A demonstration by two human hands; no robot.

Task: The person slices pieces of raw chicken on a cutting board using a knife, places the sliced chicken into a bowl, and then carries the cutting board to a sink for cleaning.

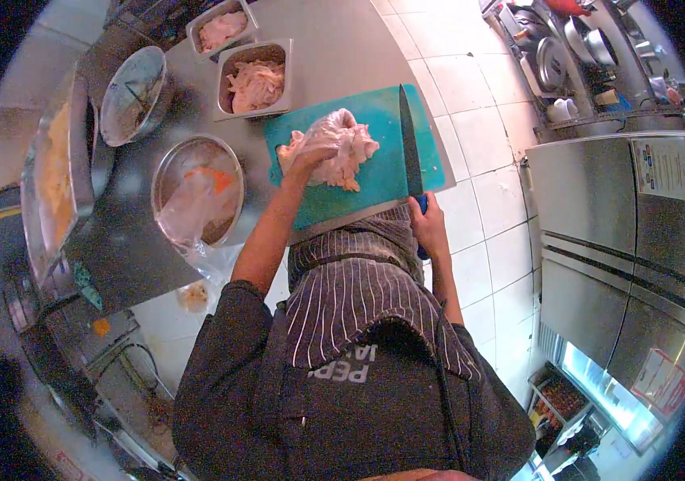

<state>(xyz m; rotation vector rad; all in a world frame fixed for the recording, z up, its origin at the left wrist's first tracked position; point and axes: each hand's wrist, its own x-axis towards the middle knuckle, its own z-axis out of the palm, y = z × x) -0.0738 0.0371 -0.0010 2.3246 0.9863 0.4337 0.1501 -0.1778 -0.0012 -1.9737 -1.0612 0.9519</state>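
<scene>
A green cutting board [372,186] lies at the edge of a steel counter. On it rests a heap of raw, pale meat [342,144], which looks like poultry. My left hand [316,157] lies on the heap's near left side, its fingertips partly lost against the meat, so its grip cannot be made out. My right hand [428,222] is closed round the blue handle of a long kitchen knife [409,144]. The blade points away from me, over the board's right part, apart from the meat. Just beyond the board stands a steel pan of sliced raw meat [256,87].
A second steel pan [222,30] of meat stands behind the first. To the left are a round container [159,198] with a plastic bag [189,210], a metal bowl [162,90] and a tilted tray [57,180]. Steel refrigerator doors [583,192] and a shelf of pots are at right.
</scene>
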